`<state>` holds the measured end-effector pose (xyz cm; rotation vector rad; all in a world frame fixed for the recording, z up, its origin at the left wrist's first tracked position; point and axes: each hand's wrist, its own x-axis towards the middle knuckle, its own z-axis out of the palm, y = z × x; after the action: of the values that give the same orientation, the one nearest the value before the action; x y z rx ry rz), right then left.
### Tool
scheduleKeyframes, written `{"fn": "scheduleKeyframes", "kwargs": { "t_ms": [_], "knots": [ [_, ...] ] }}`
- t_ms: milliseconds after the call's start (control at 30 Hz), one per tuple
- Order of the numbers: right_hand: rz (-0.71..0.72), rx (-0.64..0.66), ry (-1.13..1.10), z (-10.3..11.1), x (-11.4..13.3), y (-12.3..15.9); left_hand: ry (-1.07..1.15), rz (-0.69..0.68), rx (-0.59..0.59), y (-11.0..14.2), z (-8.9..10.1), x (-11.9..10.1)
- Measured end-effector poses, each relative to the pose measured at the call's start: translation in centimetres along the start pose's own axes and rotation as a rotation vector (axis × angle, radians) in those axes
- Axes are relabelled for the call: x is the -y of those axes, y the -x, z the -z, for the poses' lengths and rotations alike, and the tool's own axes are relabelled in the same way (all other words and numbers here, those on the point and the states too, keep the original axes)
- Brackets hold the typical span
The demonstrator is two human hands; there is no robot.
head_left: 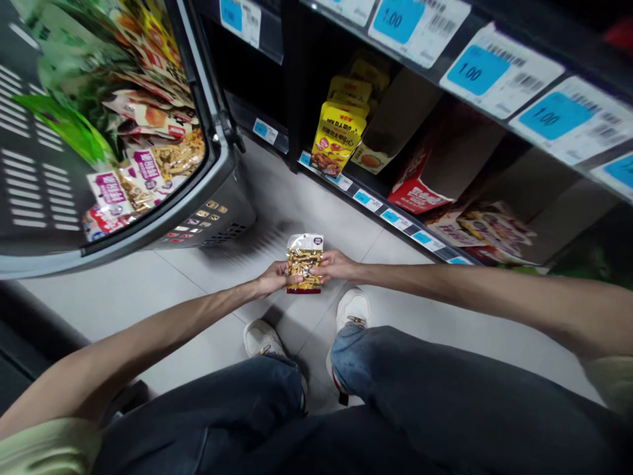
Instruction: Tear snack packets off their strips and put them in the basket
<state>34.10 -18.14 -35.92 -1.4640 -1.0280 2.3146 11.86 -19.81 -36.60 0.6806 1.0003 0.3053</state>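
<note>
A small snack packet (305, 254) with a white top, a clear middle showing yellowish strips and a dark red lower edge is held up over the floor between my two hands. My left hand (275, 277) pinches its left edge, thumb on the front. On the right edge my right hand (337, 265) grips it in the same way, fingers closed. The fingers behind the packet are hidden. To the left stands a grey shopping basket (217, 198) holding many snack packets, among them purple-and-white packets (144, 168) and a bright green packet (69, 125).
A dark shelf unit (291, 79) with price labels (395, 20) rises at the right. Its low shelf holds yellow packets (341, 135), a red box (418, 188) and several pale packets (494, 224). My white shoes (353, 307) stand on grey floor tiles (198, 316).
</note>
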Motion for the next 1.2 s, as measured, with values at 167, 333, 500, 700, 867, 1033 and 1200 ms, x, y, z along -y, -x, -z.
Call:
{"fn": "scheduleKeyframes", "kwargs": {
  "t_ms": [167, 333, 500, 700, 867, 1033, 1200],
  "knots": [
    [0.028, -0.04, 0.0, 0.0, -0.1, 0.3, -0.06, 0.009, -0.073, 0.0, -0.5, -0.5],
    [0.046, -0.03, 0.002, -0.2, -0.1, 0.3, -0.021, 0.061, -0.103, 0.0, -0.7, -0.8],
    [0.038, -0.006, -0.001, -0.3, 0.3, 0.3, 0.005, 0.044, -0.089, 0.2, -0.4, -0.5],
    [-0.037, 0.045, 0.013, -0.3, 0.9, 0.8, 0.005, -0.004, -0.111, 0.1, -0.3, -0.1],
    [-0.035, 0.073, -0.013, -0.3, 0.6, 1.1, 0.002, -0.025, -0.115, 0.1, -0.7, -0.6],
    [-0.035, 0.052, -0.007, -0.3, 0.6, 1.0, -0.045, -0.075, -0.126, 0.1, -0.8, -1.1],
    [-0.076, 0.007, -0.009, -0.7, 1.1, 1.1, -0.058, -0.107, -0.105, -0.2, -0.4, -0.8]
  ]
}}
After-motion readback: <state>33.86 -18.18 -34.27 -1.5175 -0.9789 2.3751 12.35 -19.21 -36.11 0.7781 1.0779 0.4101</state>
